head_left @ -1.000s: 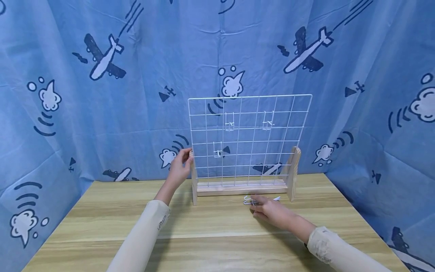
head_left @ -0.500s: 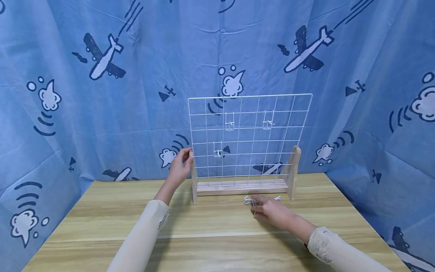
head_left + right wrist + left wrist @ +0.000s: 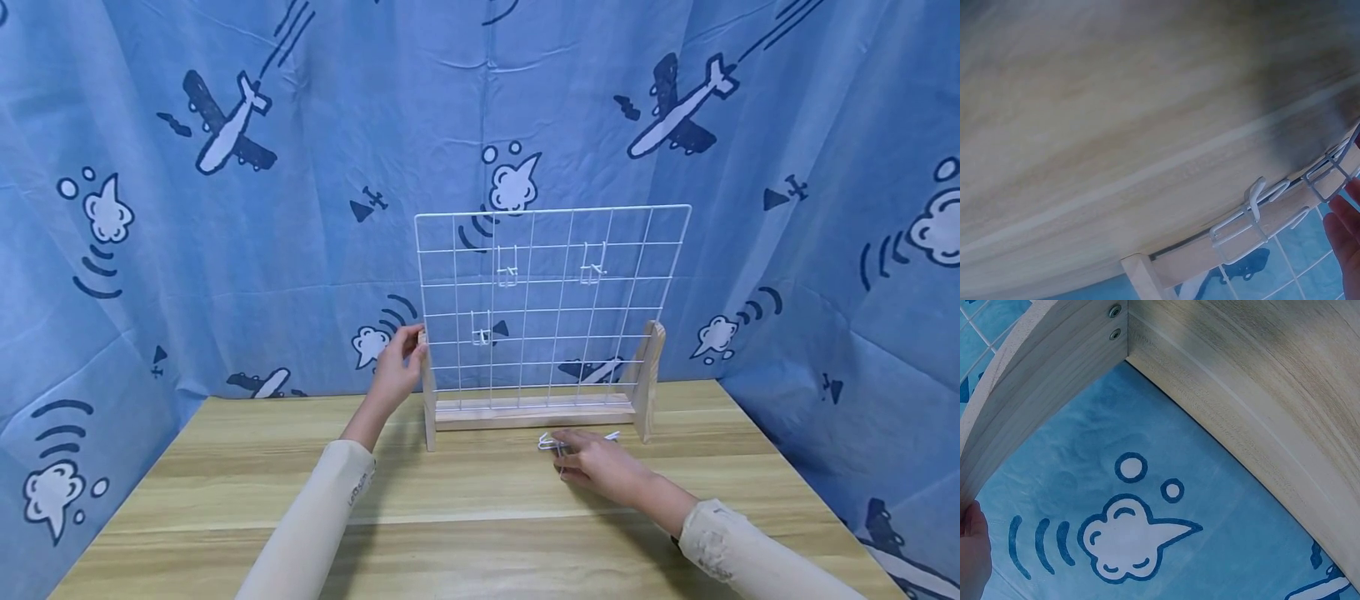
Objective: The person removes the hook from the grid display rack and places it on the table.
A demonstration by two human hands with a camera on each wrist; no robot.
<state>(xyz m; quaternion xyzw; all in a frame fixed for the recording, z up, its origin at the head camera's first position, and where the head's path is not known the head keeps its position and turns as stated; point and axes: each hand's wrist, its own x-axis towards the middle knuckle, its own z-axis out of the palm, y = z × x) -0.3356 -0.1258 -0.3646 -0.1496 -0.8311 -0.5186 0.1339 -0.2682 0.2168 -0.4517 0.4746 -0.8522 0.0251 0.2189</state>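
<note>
A white wire grid panel [image 3: 543, 312] stands upright in a wooden stand [image 3: 532, 417]. My left hand [image 3: 397, 367] pinches the top of the stand's left upright [image 3: 1029, 381], thumb in front. Three white wire hooks hang on the grid: an upper left hook [image 3: 507, 271], an upper right hook [image 3: 592, 268] and a lower hook [image 3: 481, 333]. Low over the table, in front of the base, my right hand [image 3: 596, 467] pinches a loose white wire hook [image 3: 1329, 172], partly hidden by the fingers. Another loose hook [image 3: 1250, 222] lies beside it on the tabletop.
The wood-grain table [image 3: 450, 533] runs back to a blue curtain [image 3: 300, 208] printed with planes and clouds, which also closes in both sides. The stand's right upright [image 3: 648, 383] rises just behind my right hand.
My right fingers have shifted slightly at the loose hooks, and part of one hook now shows more between thumb and fingers. My left hand has kept its place on the upright.
</note>
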